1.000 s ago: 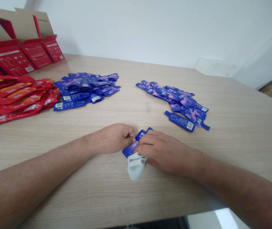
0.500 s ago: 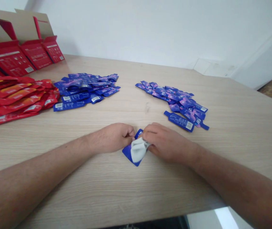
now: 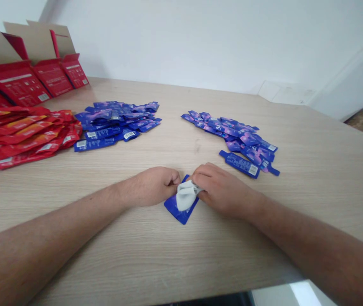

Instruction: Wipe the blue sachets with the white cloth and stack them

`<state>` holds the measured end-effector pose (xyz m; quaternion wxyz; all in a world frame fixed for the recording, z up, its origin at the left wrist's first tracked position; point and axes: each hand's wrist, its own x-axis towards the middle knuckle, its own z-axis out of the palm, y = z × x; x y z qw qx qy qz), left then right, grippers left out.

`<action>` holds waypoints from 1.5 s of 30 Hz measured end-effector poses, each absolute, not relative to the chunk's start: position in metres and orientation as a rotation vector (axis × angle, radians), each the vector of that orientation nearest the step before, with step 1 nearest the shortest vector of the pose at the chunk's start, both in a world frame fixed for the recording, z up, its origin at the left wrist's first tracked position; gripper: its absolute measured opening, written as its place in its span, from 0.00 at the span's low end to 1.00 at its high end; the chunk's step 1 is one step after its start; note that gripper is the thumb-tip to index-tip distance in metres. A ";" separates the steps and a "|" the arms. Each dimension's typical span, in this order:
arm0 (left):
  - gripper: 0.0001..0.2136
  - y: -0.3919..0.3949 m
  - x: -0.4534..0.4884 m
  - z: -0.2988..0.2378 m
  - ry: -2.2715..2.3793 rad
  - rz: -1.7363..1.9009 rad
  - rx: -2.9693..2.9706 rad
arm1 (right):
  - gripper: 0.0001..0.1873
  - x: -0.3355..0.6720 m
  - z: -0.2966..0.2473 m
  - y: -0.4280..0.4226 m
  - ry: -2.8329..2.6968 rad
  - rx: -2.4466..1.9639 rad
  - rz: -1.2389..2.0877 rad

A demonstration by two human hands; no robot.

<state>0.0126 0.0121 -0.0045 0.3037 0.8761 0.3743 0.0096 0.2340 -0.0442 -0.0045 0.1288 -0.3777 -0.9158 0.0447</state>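
A blue spouted sachet point(image 3: 181, 210) lies on the wooden table point(image 3: 289, 221) between my hands. My left hand point(image 3: 154, 186) pinches its upper end. My right hand point(image 3: 221, 189) grips a crumpled white cloth point(image 3: 186, 195) and presses it onto the sachet's face. The cloth hides the middle of the sachet. Farther off, a loose pile of blue sachets point(image 3: 114, 121) lies ahead of my left hand, and a second pile point(image 3: 235, 136) lies ahead of my right hand.
Red sachets point(image 3: 25, 138) lie heaped at the left of the table. Behind them stand open red cartons point(image 3: 20, 85) with tan flaps. A white wall point(image 3: 200, 42) rises behind the table's far edge.
The white cloth has moved up from below the sachet onto its face, with my right hand drawing back to the right. The sachet now shows more of its lower end.
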 end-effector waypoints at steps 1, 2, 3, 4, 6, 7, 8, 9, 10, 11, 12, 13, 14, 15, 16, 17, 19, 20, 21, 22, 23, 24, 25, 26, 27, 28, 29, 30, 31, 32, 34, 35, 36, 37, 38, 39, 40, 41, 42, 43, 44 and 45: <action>0.09 0.012 0.013 -0.004 0.982 0.023 2.317 | 0.08 0.233 -0.005 -0.045 -2.684 -1.060 0.135; 0.09 0.012 0.012 -0.004 0.971 0.020 2.311 | 0.07 0.232 -0.005 -0.047 -2.724 -1.003 0.150; 0.09 0.012 0.012 -0.004 0.964 0.017 2.303 | 0.06 0.231 -0.004 -0.048 -2.769 -0.941 0.170; 0.09 0.012 0.012 -0.004 0.959 0.017 2.296 | 0.06 0.231 -0.003 -0.049 -2.805 -0.895 0.191; 0.08 0.013 0.012 -0.005 0.952 0.020 2.292 | 0.06 0.233 -0.003 -0.049 -2.822 -0.901 0.210; 0.08 0.013 0.012 -0.005 0.949 0.023 2.293 | 0.06 0.235 -0.003 -0.047 -2.793 -0.953 0.198; 0.08 0.013 0.012 -0.005 0.946 0.028 2.297 | 0.06 0.236 -0.004 -0.045 -2.747 -1.015 0.176; 0.08 0.013 0.012 -0.005 0.945 0.032 2.304 | 0.07 0.237 -0.005 -0.044 -2.702 -1.069 0.151; 0.08 0.013 0.012 -0.005 0.948 0.036 2.313 | 0.07 0.237 -0.006 -0.042 -2.668 -1.103 0.127; 0.08 0.013 0.012 -0.005 0.955 0.037 2.322 | 0.07 0.237 -0.006 -0.042 -2.651 -1.115 0.111; 0.08 0.013 0.012 -0.005 0.962 0.037 2.327 | 0.08 0.235 -0.007 -0.042 -2.653 -1.102 0.106; 0.08 0.013 0.012 -0.005 0.966 0.032 2.328 | 0.07 0.234 -0.007 -0.044 -2.679 -1.065 0.115; 0.08 0.013 0.012 -0.005 0.966 0.025 2.325 | 0.07 0.232 -0.006 -0.046 -2.720 -1.010 0.133; 0.08 0.013 0.011 -0.005 0.964 0.018 2.321 | 0.06 0.231 -0.005 -0.048 -2.765 -0.953 0.157; 0.08 0.013 0.011 -0.005 0.962 0.014 2.316 | 0.06 0.231 -0.003 -0.049 -2.799 -0.910 0.182; 0.08 0.013 0.011 -0.005 0.960 0.013 2.312 | 0.05 0.231 -0.002 -0.049 -2.819 -0.892 0.204; 0.08 0.013 0.012 -0.005 0.957 0.024 2.310 | 0.06 0.234 -0.002 -0.048 -2.789 -0.959 0.207; 0.08 0.013 0.012 -0.005 0.956 0.033 2.311 | 0.07 0.235 -0.002 -0.046 -2.746 -1.022 0.187; 0.08 0.013 0.012 -0.005 0.955 0.041 2.315 | 0.07 0.235 -0.003 -0.045 -2.704 -1.080 0.159; 0.08 0.013 0.012 -0.005 0.955 0.045 2.322 | 0.08 0.235 -0.005 -0.044 -2.672 -1.119 0.130; 0.08 0.013 0.012 -0.005 0.955 0.046 2.329 | 0.08 0.234 -0.006 -0.044 -2.658 -1.132 0.108; 0.08 0.013 0.011 -0.005 0.953 0.046 2.333 | 0.07 0.232 -0.006 -0.046 -2.667 -1.112 0.099; 0.09 0.013 0.011 -0.005 0.950 0.043 2.331 | 0.07 0.230 -0.006 -0.047 -2.700 -1.061 0.104; 0.09 0.013 0.011 -0.005 0.946 0.039 2.329 | 0.06 0.228 -0.006 -0.049 -2.745 -0.998 0.121; 0.09 0.013 0.011 -0.005 0.944 0.033 2.326 | 0.06 0.227 -0.005 -0.051 -2.789 -0.937 0.145; 0.09 0.013 0.011 -0.004 0.944 0.029 2.323 | 0.05 0.227 -0.004 -0.052 -2.820 -0.895 0.169; 0.09 0.013 0.011 -0.004 0.947 0.023 2.320 | 0.05 0.228 -0.003 -0.052 -2.833 -0.888 0.185; 0.09 0.013 0.012 -0.004 0.950 0.022 2.320 | 0.05 0.230 -0.003 -0.051 -2.820 -0.919 0.187; 0.08 0.012 0.012 -0.004 0.955 0.025 2.322 | 0.05 0.231 -0.003 -0.049 -2.786 -0.978 0.178; 0.08 0.012 0.012 -0.004 0.958 0.030 2.326 | 0.06 0.232 -0.003 -0.048 -2.741 -1.043 0.159; 0.08 0.012 0.012 -0.003 0.961 0.044 2.339 | 0.06 0.233 -0.005 -0.045 -2.671 -1.134 0.118; 0.08 0.012 0.012 -0.003 0.960 0.047 2.344 | 0.06 0.232 -0.005 -0.045 -2.663 -1.138 0.111; 0.08 0.012 0.012 -0.003 0.958 0.046 2.346 | 0.06 0.231 -0.005 -0.046 -2.682 -1.108 0.116; 0.08 0.013 0.012 -0.003 0.953 0.040 2.344 | 0.06 0.229 -0.005 -0.048 -2.725 -1.047 0.131; 0.08 0.013 0.012 -0.003 0.947 0.035 2.341 | 0.05 0.228 -0.004 -0.050 -2.774 -0.975 0.150; 0.08 0.013 0.012 -0.004 0.943 0.030 2.338 | 0.05 0.227 -0.003 -0.052 -2.819 -0.909 0.173; 0.08 0.013 0.012 -0.004 0.944 0.023 2.335 | 0.04 0.228 -0.002 -0.053 -2.848 -0.869 0.192; 0.08 0.013 0.012 -0.004 0.949 0.019 2.331 | 0.04 0.229 -0.001 -0.053 -2.856 -0.865 0.201; 0.08 0.013 0.012 -0.004 0.952 0.019 2.328 | 0.04 0.230 -0.001 -0.051 -2.839 -0.902 0.199; 0.08 0.013 0.011 -0.005 0.957 0.023 2.326 | 0.04 0.232 -0.001 -0.049 -2.800 -0.967 0.187; 0.08 0.013 0.011 -0.005 0.958 0.029 2.326 | 0.05 0.234 -0.002 -0.047 -2.751 -1.037 0.170; 0.08 0.012 0.011 -0.005 0.958 0.036 2.330 | 0.06 0.235 -0.003 -0.045 -2.705 -1.095 0.148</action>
